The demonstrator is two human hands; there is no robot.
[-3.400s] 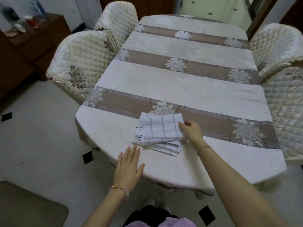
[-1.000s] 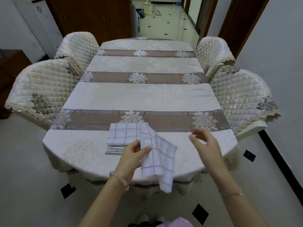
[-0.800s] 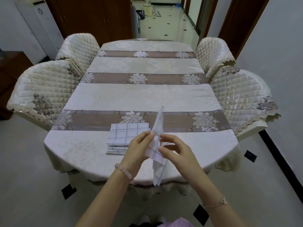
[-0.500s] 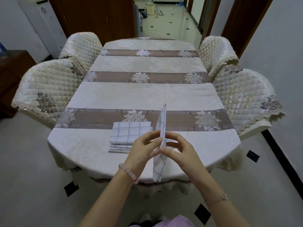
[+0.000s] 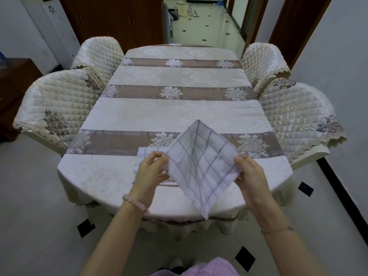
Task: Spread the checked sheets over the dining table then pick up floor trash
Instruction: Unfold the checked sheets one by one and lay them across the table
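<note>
— Holding one checked sheet (image 5: 201, 168) in the air over the near end of the bench (image 5: 169, 114), pinched at two opposite corners.
— Pinched by which grip?
— By both: left grip (image 5: 150, 172) closed on the left corner, thumb and fingers curled round the edge; right grip (image 5: 250, 174) closed on the right corner in the same way.
— Look of the cloth?
— White, thin, crossed by grey-blue lines in a wide check. Opened to a diamond, one corner up, one corner hanging below the bench edge, with a sharp crease straight down the middle. Frayed a little at the bottom tip.
— Touching the bench?
— Cannot tell; held in front of it, lower tip past the edge.
— And the rest of the sheets?
— Lying on the bench near its edge as a folded stack (image 5: 148, 151), just behind the left grip, partly hidden by that grip and by the raised sheet.
— Different from half a second ago?
— Yes. Then folded shut along that crease, seen edge-on as a narrow strip, both grips close together at its middle. Now pulled open, grips well apart, both halves spread towards the camera. Stack in the same spot, unmoved.
— Anything else around?
— Four quilted chairs (image 5: 59, 108), two to a side, and a beaded bracelet (image 5: 135, 203) on the left wrist.
</note>
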